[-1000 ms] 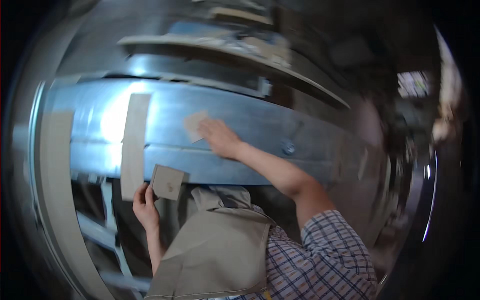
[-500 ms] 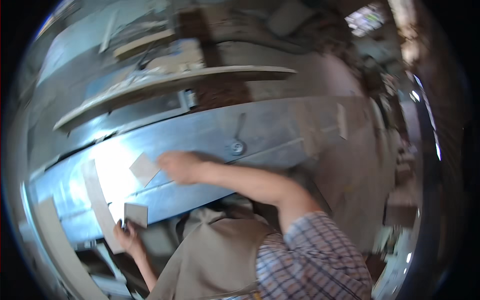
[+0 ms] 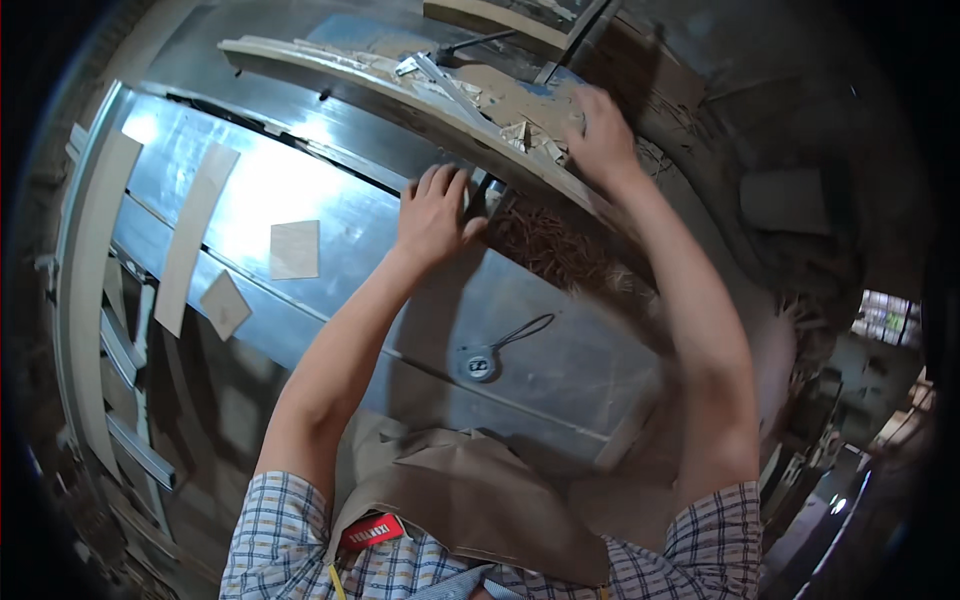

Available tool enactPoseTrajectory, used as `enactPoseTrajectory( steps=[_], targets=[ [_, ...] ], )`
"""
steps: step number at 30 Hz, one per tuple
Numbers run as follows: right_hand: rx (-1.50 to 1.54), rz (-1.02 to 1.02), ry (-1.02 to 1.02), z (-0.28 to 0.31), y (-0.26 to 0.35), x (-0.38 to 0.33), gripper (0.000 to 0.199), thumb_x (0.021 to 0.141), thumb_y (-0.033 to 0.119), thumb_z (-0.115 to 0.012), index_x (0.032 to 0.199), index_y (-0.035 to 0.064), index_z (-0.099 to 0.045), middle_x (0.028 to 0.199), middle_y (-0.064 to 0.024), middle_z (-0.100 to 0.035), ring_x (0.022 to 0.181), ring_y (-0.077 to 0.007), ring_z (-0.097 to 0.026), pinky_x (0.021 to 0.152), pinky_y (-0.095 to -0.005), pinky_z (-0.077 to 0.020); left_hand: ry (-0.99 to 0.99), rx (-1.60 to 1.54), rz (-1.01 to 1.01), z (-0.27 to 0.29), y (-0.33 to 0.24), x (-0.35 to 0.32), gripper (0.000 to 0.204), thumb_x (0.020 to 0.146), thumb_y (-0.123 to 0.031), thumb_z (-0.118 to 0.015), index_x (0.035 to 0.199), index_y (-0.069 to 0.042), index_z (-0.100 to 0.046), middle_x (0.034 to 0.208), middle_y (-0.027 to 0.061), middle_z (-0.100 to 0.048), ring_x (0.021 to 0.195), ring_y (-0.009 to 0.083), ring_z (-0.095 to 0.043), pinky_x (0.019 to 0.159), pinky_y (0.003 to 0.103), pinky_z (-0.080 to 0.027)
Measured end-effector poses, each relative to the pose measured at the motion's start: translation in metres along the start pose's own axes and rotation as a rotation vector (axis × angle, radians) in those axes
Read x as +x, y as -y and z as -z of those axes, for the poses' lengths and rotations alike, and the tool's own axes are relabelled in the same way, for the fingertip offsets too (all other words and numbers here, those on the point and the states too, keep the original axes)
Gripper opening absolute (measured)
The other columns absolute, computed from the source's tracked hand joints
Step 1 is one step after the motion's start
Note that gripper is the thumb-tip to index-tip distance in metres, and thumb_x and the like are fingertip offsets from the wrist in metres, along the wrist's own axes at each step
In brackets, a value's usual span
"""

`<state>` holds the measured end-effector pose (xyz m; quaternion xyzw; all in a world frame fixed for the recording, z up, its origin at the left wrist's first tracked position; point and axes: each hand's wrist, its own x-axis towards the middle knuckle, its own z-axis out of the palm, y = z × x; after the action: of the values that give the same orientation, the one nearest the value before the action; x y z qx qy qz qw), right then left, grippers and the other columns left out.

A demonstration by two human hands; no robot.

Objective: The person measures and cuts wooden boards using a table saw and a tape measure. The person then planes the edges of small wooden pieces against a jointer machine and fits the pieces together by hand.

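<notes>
My left hand (image 3: 435,215) rests at the far edge of a metal table (image 3: 540,300), fingers and thumb apart, near a metal fitting (image 3: 485,190) at the end of a rail. Beyond a long wooden board on edge (image 3: 400,115), my right hand (image 3: 603,140) reaches over wood scraps (image 3: 535,143); its fingers are slightly curved and apart, holding nothing visible. Left of my hands lie a square thin wood piece (image 3: 294,249) and a second square piece (image 3: 226,304) at the near edge. A round tape measure (image 3: 480,364) with a cord loop sits on the table.
Two long wood strips (image 3: 197,240) (image 3: 98,270) lie at the left, by a metal side rail (image 3: 70,220). A metal caliper-like tool (image 3: 440,82) lies among the scraps. Reddish shavings (image 3: 545,240) fill a gap beyond the table.
The view has turned. My right hand has left one square piece and gone over the board. My left hand has moved from the near-left corner, by the other piece, to the table's far edge.
</notes>
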<state>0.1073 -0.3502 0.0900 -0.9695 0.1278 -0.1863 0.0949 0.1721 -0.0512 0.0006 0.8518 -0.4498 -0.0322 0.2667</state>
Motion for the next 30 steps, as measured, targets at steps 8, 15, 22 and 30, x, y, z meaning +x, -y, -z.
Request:
enactPoseTrajectory(
  steps=[8, 15, 22, 30],
  targets=[
    [-0.116, 0.220, 0.342, -0.104, -0.100, 0.211, 0.095, 0.073, 0.045, -0.088, 0.145, -0.0058, -0.053, 0.131, -0.0326, -0.066, 0.124, -0.0475, -0.064, 0.110, -0.0507, -0.0530, -0.127, 0.098, 0.115, -0.036, -0.002, 0.025, 0.061, 0.089, -0.030, -0.077, 0.146, -0.013, -0.061, 0.146, 0.0091, -0.059, 0.143, 0.0316, -0.050, 0.119, 0.048, -0.036],
    [-0.157, 0.205, 0.378, -0.149, -0.138, 0.263, 0.069, 0.068, 0.053, -0.091, 0.111, 0.0011, -0.077, 0.115, -0.0251, -0.076, 0.108, -0.0395, -0.073, 0.094, -0.0467, -0.0589, -0.072, 0.154, 0.105, -0.036, 0.000, 0.026, 0.066, 0.086, -0.028, -0.080, 0.148, -0.015, -0.060, 0.144, 0.0087, -0.059, 0.142, 0.0307, -0.051, 0.118, 0.048, -0.038],
    [0.191, -0.059, 0.461, -0.049, -0.214, 0.206, 0.075, 0.091, 0.034, -0.078, 0.153, 0.0015, -0.051, 0.134, -0.0164, -0.069, 0.121, -0.0305, -0.069, 0.105, -0.0410, -0.0544, -0.027, 0.203, 0.127, -0.034, -0.003, 0.026, 0.068, 0.086, -0.029, -0.080, 0.150, -0.018, -0.060, 0.146, 0.0084, -0.057, 0.143, 0.0308, -0.049, 0.118, 0.048, -0.038],
    [0.680, -0.432, 0.440, -0.043, -0.263, -0.004, 0.071, 0.080, 0.015, -0.078, 0.145, -0.0023, -0.055, 0.124, -0.0132, -0.072, 0.113, -0.0251, -0.071, 0.100, -0.0373, -0.0553, -0.012, 0.227, 0.121, -0.041, -0.007, 0.028, 0.066, 0.087, -0.032, -0.079, 0.149, -0.018, -0.059, 0.145, 0.0070, -0.058, 0.144, 0.0295, -0.048, 0.120, 0.047, -0.036]
  ],
)
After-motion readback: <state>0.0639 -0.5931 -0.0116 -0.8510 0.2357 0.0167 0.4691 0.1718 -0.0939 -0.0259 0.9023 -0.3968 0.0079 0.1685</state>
